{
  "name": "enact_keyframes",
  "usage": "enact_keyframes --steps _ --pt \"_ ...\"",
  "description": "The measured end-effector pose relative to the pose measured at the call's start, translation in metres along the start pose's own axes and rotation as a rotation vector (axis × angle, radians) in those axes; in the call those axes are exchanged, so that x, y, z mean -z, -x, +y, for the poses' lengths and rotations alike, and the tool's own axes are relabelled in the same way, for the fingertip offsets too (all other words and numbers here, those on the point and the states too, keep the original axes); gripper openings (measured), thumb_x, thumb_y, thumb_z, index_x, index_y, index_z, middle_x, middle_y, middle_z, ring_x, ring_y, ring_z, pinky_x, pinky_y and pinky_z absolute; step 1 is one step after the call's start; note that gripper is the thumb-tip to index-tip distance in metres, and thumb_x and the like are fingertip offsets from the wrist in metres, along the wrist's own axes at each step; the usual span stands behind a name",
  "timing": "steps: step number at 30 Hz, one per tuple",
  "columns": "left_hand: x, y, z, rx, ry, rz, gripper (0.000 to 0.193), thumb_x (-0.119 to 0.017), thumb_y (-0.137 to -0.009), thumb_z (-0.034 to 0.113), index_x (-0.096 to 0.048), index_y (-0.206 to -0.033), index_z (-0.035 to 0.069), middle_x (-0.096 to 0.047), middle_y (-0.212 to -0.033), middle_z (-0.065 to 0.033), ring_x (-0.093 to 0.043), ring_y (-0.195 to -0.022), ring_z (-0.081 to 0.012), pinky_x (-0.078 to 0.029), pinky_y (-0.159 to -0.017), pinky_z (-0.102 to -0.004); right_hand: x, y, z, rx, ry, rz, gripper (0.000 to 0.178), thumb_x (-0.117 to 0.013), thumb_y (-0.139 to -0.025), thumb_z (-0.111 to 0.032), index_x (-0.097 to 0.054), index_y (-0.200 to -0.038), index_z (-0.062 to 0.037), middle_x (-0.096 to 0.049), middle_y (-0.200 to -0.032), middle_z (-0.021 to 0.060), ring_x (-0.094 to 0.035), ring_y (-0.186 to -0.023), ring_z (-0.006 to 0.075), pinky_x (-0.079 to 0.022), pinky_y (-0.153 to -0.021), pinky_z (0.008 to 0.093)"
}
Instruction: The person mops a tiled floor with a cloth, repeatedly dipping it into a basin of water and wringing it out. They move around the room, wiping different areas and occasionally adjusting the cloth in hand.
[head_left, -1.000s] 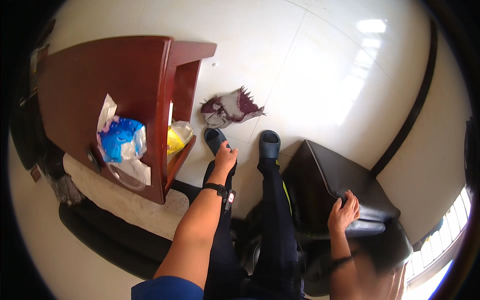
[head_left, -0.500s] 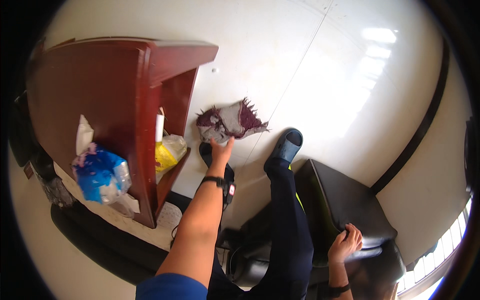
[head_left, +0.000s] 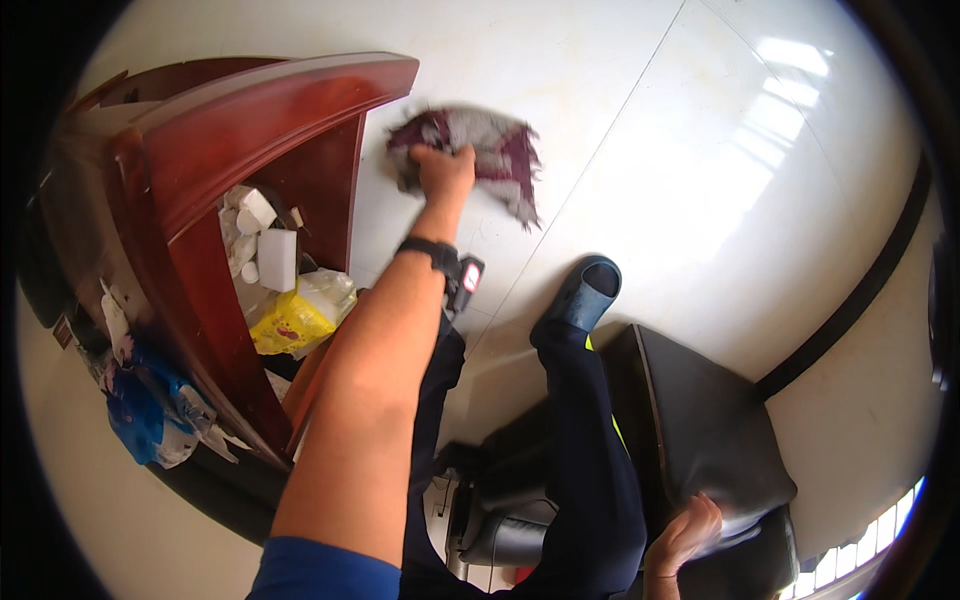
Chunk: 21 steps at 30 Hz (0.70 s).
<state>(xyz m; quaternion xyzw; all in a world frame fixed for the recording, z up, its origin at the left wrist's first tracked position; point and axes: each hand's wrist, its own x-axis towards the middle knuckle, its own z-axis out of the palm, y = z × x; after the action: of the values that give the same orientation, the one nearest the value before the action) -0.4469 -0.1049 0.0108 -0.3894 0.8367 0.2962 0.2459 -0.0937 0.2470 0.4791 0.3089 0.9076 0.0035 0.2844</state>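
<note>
My left hand [head_left: 445,172] is closed on a ragged grey and maroon cloth [head_left: 503,160] with frayed edges. The arm reaches out past a dark red wooden table, and the cloth is spread out over pale floor tiles [head_left: 600,215]. Whether the cloth lies flat or hangs a little above the floor is hard to tell, as its edges are blurred. Down at the lower right, my right hand [head_left: 690,530] is beside a black padded seat [head_left: 710,430]. Motion smears its fingers, and nothing can be made out in them.
The red wooden table [head_left: 250,130] stands at left; its open shelf holds a yellow plastic bag [head_left: 290,322] and a white box [head_left: 277,258]. A blue tissue pack [head_left: 150,405] sits on the tabletop. My foot in a blue clog [head_left: 588,292] rests on the floor.
My left hand has moved forward, away from my feet, and the cloth has gone with it, turning and spreading. My right hand has shifted slightly down. The view has turned a little.
</note>
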Motion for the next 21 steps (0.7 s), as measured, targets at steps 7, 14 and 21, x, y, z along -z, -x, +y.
enact_keyframes --steps 7,14,21 --pt "0.002 -0.052 0.135 -0.141 0.645 -0.111 0.059 -0.075 -0.094 0.018 -0.042 -0.136 -0.006 -0.063 -0.126 -0.0233 -0.070 -0.098 -0.0283 -0.062 -0.064 -0.0374 0.000 -0.001 0.000 0.005 -0.008 0.007 0.029 -0.057 -0.086 -0.012 -0.068 -0.112 -0.0054 -0.069 -0.126 0.0109 -0.057 -0.128 0.0319 -0.030 -0.115 0.0501" --pt "0.076 0.067 0.096 -0.244 0.526 -0.091 0.074 -0.070 -0.094 0.032 -0.035 -0.146 -0.008 -0.056 -0.140 -0.0278 -0.057 -0.128 -0.0361 -0.043 -0.113 -0.0429 0.007 -0.001 -0.008 -0.036 0.037 0.045 0.029 -0.060 -0.088 -0.018 -0.070 -0.113 -0.0099 -0.069 -0.127 0.0065 -0.057 -0.129 0.0304 -0.030 -0.113 0.0511" --pt "0.123 0.235 -0.017 -0.104 0.520 -0.210 0.059 -0.068 -0.101 0.027 -0.040 -0.142 -0.005 -0.060 -0.133 -0.0230 -0.061 -0.120 -0.0300 -0.047 -0.106 -0.0421 0.010 0.000 -0.011 -0.052 0.040 0.062 0.027 -0.061 -0.088 -0.018 -0.070 -0.113 -0.0128 -0.068 -0.128 0.0032 -0.055 -0.131 0.0281 -0.028 -0.113 0.0533"
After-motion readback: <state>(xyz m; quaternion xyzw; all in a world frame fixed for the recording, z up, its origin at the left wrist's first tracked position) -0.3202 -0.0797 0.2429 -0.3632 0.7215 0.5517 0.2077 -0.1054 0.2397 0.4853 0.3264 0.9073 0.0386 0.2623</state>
